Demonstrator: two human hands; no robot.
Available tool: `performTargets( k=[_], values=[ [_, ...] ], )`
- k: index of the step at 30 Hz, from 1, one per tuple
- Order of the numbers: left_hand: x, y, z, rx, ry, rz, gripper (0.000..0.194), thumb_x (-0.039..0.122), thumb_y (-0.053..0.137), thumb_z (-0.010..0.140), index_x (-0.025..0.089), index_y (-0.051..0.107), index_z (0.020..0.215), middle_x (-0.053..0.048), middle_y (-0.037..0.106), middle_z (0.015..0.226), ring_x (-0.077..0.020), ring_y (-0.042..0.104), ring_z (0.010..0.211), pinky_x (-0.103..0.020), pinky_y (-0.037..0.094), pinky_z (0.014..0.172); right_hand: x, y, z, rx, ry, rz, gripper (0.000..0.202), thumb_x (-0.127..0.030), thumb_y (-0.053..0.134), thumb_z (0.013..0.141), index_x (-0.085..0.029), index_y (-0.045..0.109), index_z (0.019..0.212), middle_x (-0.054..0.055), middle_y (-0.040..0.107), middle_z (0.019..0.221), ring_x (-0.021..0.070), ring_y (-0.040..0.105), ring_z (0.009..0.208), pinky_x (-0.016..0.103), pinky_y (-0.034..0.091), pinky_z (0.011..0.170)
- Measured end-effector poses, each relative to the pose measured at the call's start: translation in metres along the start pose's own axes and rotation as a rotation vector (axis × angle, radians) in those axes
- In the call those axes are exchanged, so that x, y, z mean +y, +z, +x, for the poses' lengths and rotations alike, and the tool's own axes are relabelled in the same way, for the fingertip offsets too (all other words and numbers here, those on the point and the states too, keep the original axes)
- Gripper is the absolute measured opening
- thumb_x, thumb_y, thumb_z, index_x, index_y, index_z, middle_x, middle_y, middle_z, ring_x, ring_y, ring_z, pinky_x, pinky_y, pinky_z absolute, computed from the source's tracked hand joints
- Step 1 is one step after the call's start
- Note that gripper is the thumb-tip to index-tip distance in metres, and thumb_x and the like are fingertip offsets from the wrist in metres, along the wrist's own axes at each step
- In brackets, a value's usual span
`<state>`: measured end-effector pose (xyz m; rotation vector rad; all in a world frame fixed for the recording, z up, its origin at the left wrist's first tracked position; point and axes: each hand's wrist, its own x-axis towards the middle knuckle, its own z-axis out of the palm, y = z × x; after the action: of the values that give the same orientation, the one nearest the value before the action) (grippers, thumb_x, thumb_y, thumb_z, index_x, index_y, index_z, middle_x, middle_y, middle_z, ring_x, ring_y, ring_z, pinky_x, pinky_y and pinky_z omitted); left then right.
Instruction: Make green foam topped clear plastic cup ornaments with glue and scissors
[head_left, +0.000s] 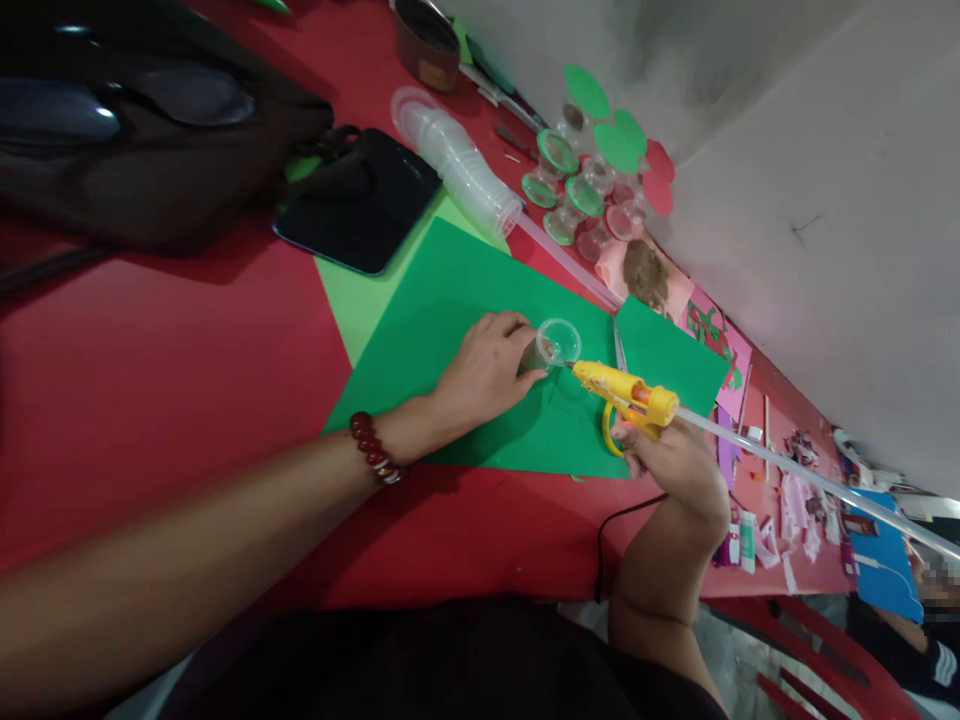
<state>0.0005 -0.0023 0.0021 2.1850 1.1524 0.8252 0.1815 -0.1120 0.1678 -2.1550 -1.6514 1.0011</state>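
Gripping the clear plastic cup (559, 342) between thumb and fingers, my left hand (487, 368) is low over the dark green sheet (442, 310), with the cup's round mouth turned up toward me. My right hand (679, 465) is closed around the handle of the yellow glue gun (626, 388), whose nozzle points left at the near side of the cup's rim; I can't tell whether the tip touches it. A long clear stick (810, 473) runs out of the gun's back end toward the right, and a black cord (604, 530) curves over the table edge near my right wrist. Just under the gun lie scissors (619, 345) with a yellow handle, partly hidden by it. Beyond the sheet, a nested stack of clear cups (465, 165) lies on its side, next to a dark flat device (360, 205) that rests partly on a light green sheet (360, 300). A black bag (150, 170) sits to the far left on the red table (150, 400). Near the wall stand joined cups with green and red discs (585, 195), and beside them a brown clump (645, 272) rests on pale pink paper (679, 290). Off to the right, part of another person (907, 640) shows near a blue sheet (885, 575).
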Motion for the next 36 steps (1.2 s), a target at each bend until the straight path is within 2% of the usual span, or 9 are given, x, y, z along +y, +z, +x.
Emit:
performTargets(
  k=[3, 6, 11, 19, 23, 29, 36],
  values=[
    [-0.001, 0.000, 0.000, 0.000, 0.001, -0.002, 0.030, 0.029, 0.073, 0.088, 0.014, 0.069, 0.114, -0.019, 0.068, 0.128, -0.0370, 0.062, 0.118, -0.052, 0.051, 0.105, 0.001, 0.000, 0.000, -0.006, -0.007, -0.005, 0.048, -0.067, 0.064, 0.087, -0.025, 0.066, 0.065, -0.004, 0.054, 0.040, 0.0140, 0.054, 0.041, 0.027, 0.048, 0.051],
    [-0.001, 0.000, 0.000, -0.007, 0.000, 0.000, 0.030, 0.029, 0.073, 0.088, 0.015, 0.069, 0.114, -0.019, 0.067, 0.128, -0.0366, 0.062, 0.118, -0.051, 0.051, 0.106, 0.003, 0.001, 0.001, 0.002, 0.002, 0.017, 0.049, -0.069, 0.066, 0.086, -0.025, 0.063, 0.065, -0.004, 0.054, 0.040, 0.0143, 0.054, 0.041, 0.027, 0.049, 0.052],
    [0.000, 0.000, -0.001, 0.001, 0.006, -0.018, 0.034, 0.028, 0.074, 0.087, 0.012, 0.069, 0.116, -0.020, 0.067, 0.128, -0.0368, 0.062, 0.120, -0.051, 0.050, 0.107, 0.004, 0.013, 0.008, 0.063, 0.008, 0.168, 0.048, -0.073, 0.062, 0.085, -0.026, 0.062, 0.075, -0.005, 0.053, 0.044, 0.0149, 0.054, 0.040, 0.028, 0.045, 0.048],
    [-0.002, 0.002, -0.001, 0.011, 0.009, -0.029, 0.032, 0.033, 0.073, 0.088, 0.015, 0.070, 0.115, -0.017, 0.068, 0.126, -0.0350, 0.063, 0.116, -0.050, 0.052, 0.103, -0.012, 0.029, 0.019, 0.014, 0.024, 0.198, 0.054, -0.078, 0.063, 0.079, -0.025, 0.055, 0.073, -0.006, 0.049, 0.040, 0.0130, 0.051, 0.037, 0.025, 0.043, 0.043],
    [0.000, 0.000, 0.000, 0.009, 0.007, -0.020, 0.031, 0.031, 0.074, 0.087, 0.017, 0.071, 0.115, -0.016, 0.069, 0.125, -0.0346, 0.063, 0.116, -0.050, 0.053, 0.103, -0.011, 0.030, 0.020, 0.030, 0.006, 0.210, 0.057, -0.081, 0.063, 0.078, -0.025, 0.054, 0.073, -0.006, 0.049, 0.042, 0.0126, 0.052, 0.037, 0.024, 0.043, 0.042],
    [0.005, -0.004, 0.001, -0.027, -0.015, -0.005, 0.035, 0.031, 0.075, 0.087, 0.010, 0.071, 0.115, -0.020, 0.068, 0.127, -0.0381, 0.063, 0.118, -0.051, 0.052, 0.105, -0.010, 0.032, 0.021, 0.050, -0.015, 0.225, 0.060, -0.083, 0.063, 0.078, -0.025, 0.052, 0.072, -0.007, 0.048, 0.043, 0.0119, 0.051, 0.036, 0.024, 0.043, 0.041],
    [0.003, -0.003, 0.001, -0.009, -0.008, -0.038, 0.031, 0.030, 0.075, 0.087, 0.012, 0.071, 0.113, -0.020, 0.068, 0.126, -0.0381, 0.063, 0.117, -0.053, 0.052, 0.104, -0.009, 0.031, 0.021, 0.055, -0.018, 0.230, 0.059, -0.082, 0.064, 0.079, -0.024, 0.054, 0.070, -0.006, 0.049, 0.043, 0.0116, 0.052, 0.036, 0.023, 0.042, 0.040]
  ],
)
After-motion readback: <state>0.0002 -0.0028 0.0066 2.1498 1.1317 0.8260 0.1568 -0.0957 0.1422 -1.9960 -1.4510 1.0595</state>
